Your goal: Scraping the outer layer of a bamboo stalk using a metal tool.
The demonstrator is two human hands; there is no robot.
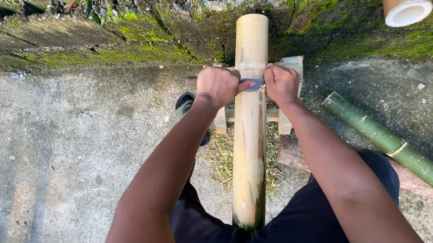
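Pale bamboo pole pointing away, seemingly upward, blade crosswise

Both arms extended, left hand and right hand fisted.

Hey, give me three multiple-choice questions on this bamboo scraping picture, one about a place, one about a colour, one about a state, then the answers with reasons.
1. Where does the green bamboo piece lie?
A. on the ground to the person's right
B. on the mossy wall
C. across the person's lap

2. What colour is the bamboo pole being worked?
A. dark brown
B. pale yellow
C. bright green

3. How do the hands hold the blade?
A. only the left hand
B. only the right hand
C. both hands, one at each end

Answers:
1 A, it rests on the concrete right of the pole.
2 B, its scraped surface is pale yellow.
3 C, the left hand and right hand grip either side of the pole.
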